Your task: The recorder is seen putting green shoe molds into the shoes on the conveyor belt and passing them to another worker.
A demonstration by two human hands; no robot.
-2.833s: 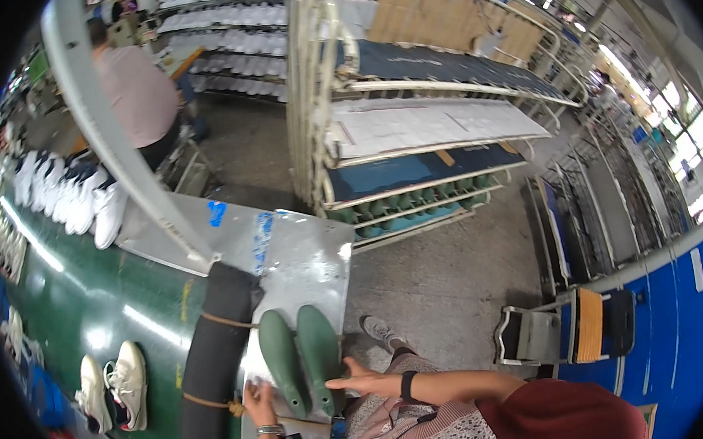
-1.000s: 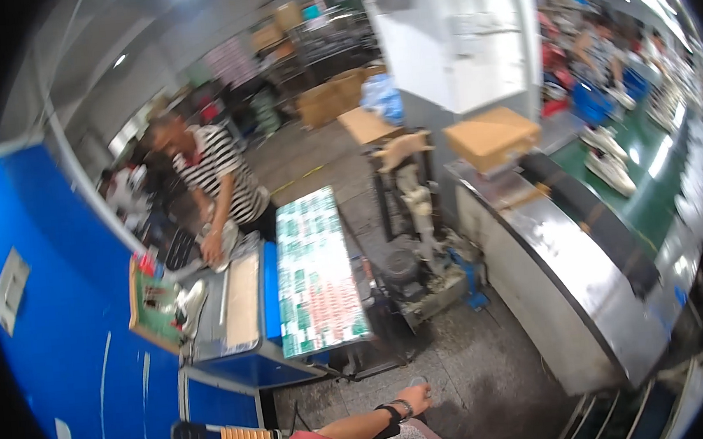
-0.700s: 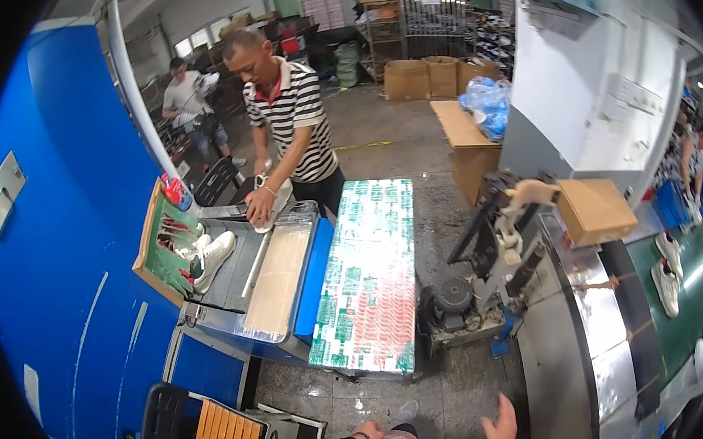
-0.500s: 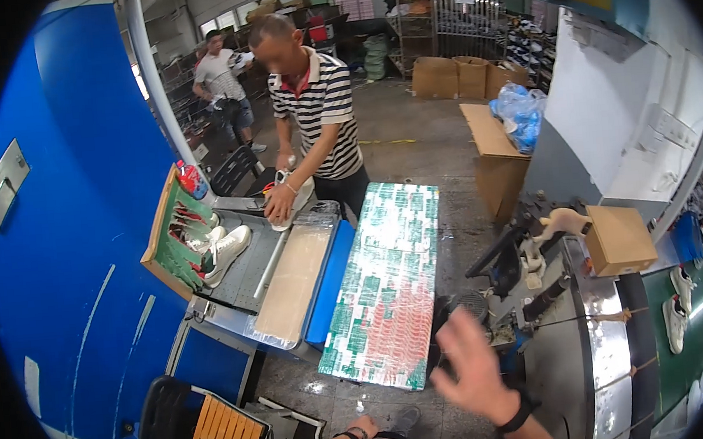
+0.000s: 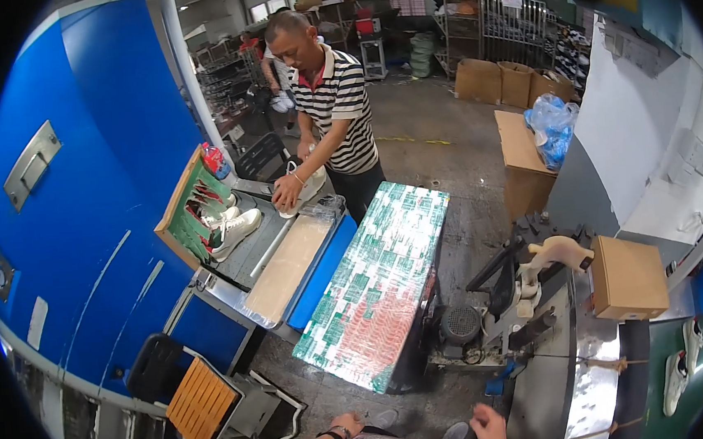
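Patterned surface [image 5: 377,287] runs near-left to far-right beyond the nearer left hand [image 5: 348,424], grip unclear, and loosely open, empty right hand [image 5: 490,431].

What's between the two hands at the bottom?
In the head view, two grey shoes and some floor show between the left hand and the right hand.

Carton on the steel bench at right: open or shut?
Looks shut. The carton shows a flat, unbroken upper face with no flap raised and no opening visible. Can't tell whether it's sealed.
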